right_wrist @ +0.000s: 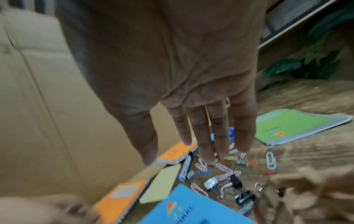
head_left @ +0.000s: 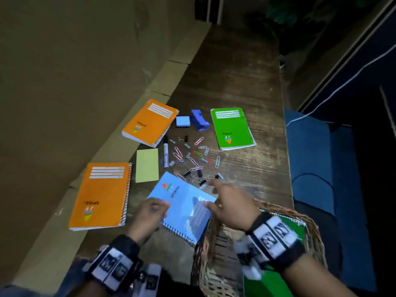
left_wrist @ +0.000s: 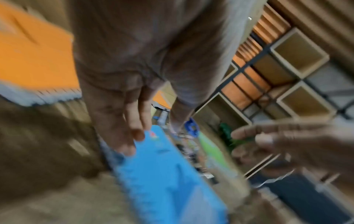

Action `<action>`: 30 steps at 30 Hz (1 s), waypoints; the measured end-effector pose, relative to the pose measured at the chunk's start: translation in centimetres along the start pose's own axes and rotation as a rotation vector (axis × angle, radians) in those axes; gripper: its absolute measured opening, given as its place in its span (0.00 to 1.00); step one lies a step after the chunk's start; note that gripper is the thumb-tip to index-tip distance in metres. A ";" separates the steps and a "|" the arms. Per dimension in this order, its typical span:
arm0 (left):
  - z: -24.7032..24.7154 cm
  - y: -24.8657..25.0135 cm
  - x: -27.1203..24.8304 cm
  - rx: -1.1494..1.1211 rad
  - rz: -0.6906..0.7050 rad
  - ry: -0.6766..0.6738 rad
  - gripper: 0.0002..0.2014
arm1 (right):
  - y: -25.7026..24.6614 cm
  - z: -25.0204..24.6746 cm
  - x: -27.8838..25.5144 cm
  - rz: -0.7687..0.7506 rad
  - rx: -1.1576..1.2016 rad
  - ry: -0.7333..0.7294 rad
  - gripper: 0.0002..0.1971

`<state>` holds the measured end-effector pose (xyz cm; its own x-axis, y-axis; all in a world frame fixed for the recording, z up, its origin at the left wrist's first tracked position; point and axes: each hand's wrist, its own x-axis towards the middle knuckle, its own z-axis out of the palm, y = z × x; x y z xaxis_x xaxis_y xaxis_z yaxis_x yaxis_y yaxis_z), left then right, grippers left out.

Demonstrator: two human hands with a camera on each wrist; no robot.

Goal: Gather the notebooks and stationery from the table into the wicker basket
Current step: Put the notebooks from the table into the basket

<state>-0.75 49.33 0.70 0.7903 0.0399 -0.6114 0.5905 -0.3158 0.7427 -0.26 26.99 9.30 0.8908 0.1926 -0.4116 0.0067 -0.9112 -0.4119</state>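
Hands [head_left: 150, 213] [head_left: 230, 207] w/ glossy blue notebook [head_left: 184, 209]

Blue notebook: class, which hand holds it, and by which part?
The left hand grips the blue notebook at its left edge; the right hand is open, holding nothing.

Dim light over a dark grained wooden counter [head_left: 235, 82], a tan panelled wall [head_left: 75, 61] along its left edge, blue upholstered seating [head_left: 310, 157] to the right, leafy green plant [right_wrist: 306, 63] beyond.

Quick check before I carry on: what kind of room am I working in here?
Probably a home living room: a wooden table against a beige wall, a blue sofa beside it, and a leafy plant at the far end.
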 end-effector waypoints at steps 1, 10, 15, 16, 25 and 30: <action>-0.9 -1.3 0.3 0.056 -0.039 0.064 0.12 | -1.2 0.8 2.3 -0.021 -0.025 -0.057 0.26; 0.9 -9.3 4.9 0.055 -0.230 0.198 0.36 | -0.4 5.7 11.2 0.083 -0.260 -0.463 0.19; 1.9 -9.9 5.4 0.067 -0.253 0.188 0.25 | -0.2 6.4 11.6 0.127 -0.278 -0.393 0.09; 1.9 -9.9 5.5 0.023 -0.247 0.201 0.24 | -0.3 6.5 11.6 0.142 -0.267 -0.381 0.11; -1.8 5.3 -3.9 0.044 0.323 0.116 0.09 | 0.3 3.1 9.8 0.063 0.695 -0.100 0.21; -1.8 14.3 -7.6 -0.001 0.618 -0.141 0.11 | 3.1 -3.3 3.5 -0.057 1.080 0.056 0.15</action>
<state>1.97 46.20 16.51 0.9562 -0.2751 -0.1000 0.0325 -0.2400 0.9702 4.34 23.60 9.24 0.9215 0.1828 -0.3427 -0.3307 -0.0934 -0.9391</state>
